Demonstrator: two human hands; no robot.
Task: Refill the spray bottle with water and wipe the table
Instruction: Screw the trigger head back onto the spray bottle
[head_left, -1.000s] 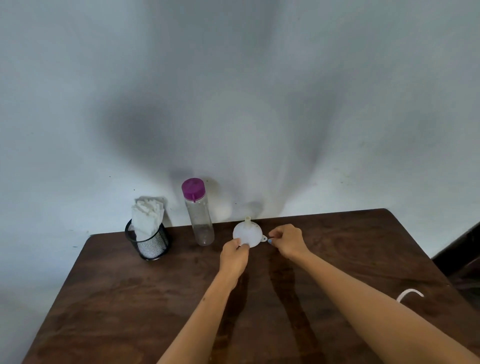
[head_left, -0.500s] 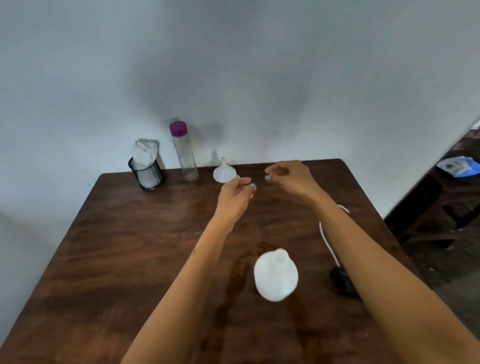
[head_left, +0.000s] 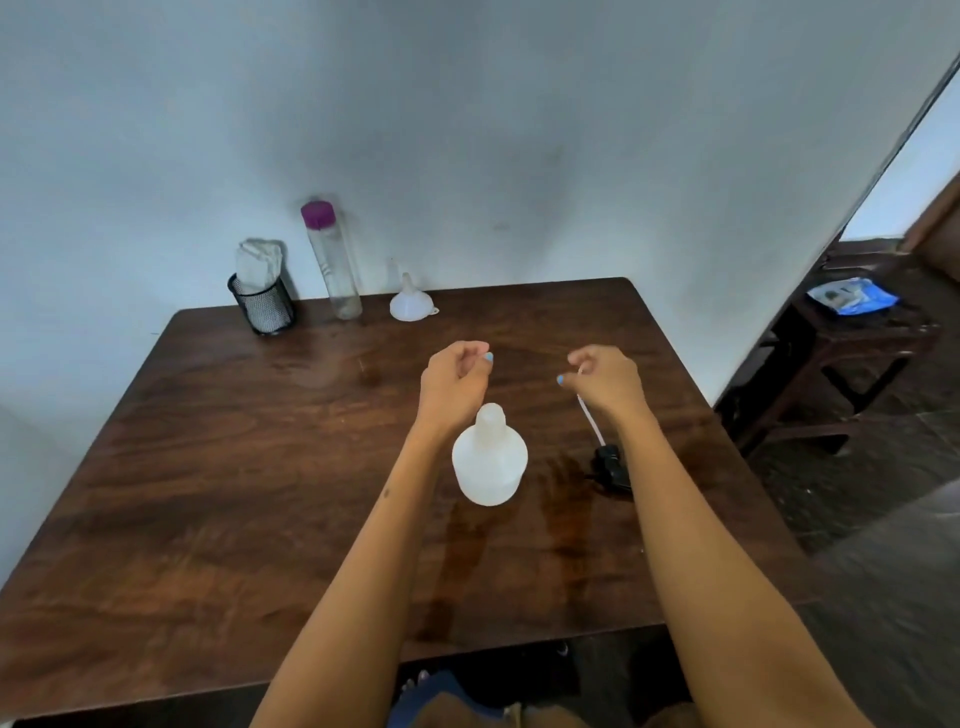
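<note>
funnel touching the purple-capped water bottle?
Apart. The head view shows bare dark tabletop between the white plastic funnel and the clear purple-capped bottle.

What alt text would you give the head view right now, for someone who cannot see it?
Two bare hands, left hand and right hand, hover loosely curled and empty above an uncapped white plastic spray bottle on a dark wooden table. Its black trigger head with white tube lies right of it. At the far edge stand a white funnel, a clear purple-capped bottle and a black mesh cup of tissues.
</note>
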